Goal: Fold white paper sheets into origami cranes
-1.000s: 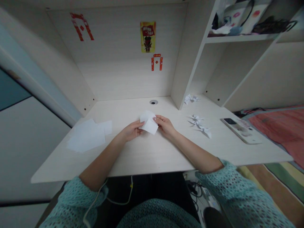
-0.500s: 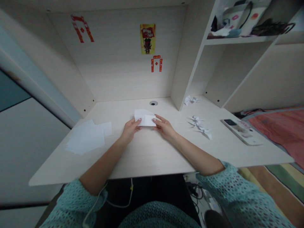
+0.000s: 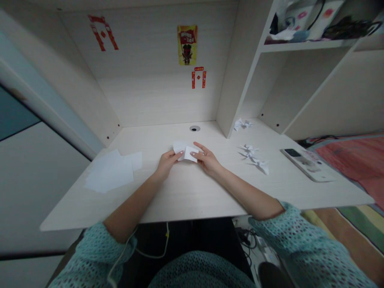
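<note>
Between my two hands is a small folded sheet of white paper (image 3: 187,153), held just above the middle of the desk. My left hand (image 3: 167,163) pinches its left side, thumb on the near face. On the right side my right hand (image 3: 207,159) grips the paper with the thumb in front and the index finger stretched out behind. A crease runs down the paper's middle, and its two halves are bent at an angle to each other. The fingers behind the sheet are partly hidden.
Loose white paper sheets (image 3: 109,172) lie spread at the left of the desk (image 3: 186,200). Several folded paper figures (image 3: 253,157) sit to the right, with more white folded paper (image 3: 243,125) by the upright panel. Farther right lies a phone (image 3: 306,165).
The paper has gone from nearly flat to bent along its middle crease. My hands have come slightly closer together and tilted. The camera view has shifted a little.
</note>
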The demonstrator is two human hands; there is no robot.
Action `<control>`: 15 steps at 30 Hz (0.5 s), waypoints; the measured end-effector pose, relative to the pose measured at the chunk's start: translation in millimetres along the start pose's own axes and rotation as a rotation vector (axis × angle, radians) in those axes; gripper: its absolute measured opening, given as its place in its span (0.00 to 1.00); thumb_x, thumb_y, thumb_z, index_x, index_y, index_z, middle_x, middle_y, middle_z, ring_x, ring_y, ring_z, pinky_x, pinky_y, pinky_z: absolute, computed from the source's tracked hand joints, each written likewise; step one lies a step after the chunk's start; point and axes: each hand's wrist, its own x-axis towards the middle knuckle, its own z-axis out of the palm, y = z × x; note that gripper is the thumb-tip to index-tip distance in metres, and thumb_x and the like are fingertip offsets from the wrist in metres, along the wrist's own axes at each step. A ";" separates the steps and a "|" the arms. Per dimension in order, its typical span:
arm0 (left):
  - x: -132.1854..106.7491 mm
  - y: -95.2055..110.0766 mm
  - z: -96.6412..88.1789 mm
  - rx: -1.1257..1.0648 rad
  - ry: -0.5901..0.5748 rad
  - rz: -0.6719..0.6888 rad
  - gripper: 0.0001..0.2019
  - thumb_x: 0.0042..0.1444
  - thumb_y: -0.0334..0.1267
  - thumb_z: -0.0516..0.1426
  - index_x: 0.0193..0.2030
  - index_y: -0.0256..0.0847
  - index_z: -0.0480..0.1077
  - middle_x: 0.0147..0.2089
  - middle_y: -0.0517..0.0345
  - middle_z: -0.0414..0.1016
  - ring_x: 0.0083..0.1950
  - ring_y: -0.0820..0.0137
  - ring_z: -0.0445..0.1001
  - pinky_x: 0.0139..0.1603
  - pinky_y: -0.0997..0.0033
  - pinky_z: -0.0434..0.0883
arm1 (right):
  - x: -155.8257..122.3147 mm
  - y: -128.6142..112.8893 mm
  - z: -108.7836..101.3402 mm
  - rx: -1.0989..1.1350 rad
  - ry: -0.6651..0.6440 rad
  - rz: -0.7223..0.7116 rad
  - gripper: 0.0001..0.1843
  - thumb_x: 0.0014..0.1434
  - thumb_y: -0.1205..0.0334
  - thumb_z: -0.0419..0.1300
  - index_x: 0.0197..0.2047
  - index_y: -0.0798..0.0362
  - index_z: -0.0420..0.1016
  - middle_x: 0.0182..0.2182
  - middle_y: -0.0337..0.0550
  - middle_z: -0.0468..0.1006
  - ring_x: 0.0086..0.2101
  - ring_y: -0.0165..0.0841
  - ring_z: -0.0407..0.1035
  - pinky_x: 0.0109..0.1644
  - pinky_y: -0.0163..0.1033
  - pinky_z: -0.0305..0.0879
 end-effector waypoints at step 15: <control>-3.7 3.8 1.4 0.255 0.055 0.157 0.45 0.44 0.40 0.63 0.67 0.40 0.45 0.25 0.63 0.74 0.26 0.73 0.71 0.32 0.75 0.67 | -3.3 0.6 3.7 -0.153 -0.061 -0.131 0.43 0.36 0.62 0.71 0.56 0.48 0.62 0.30 0.40 0.80 0.31 0.33 0.74 0.39 0.40 0.68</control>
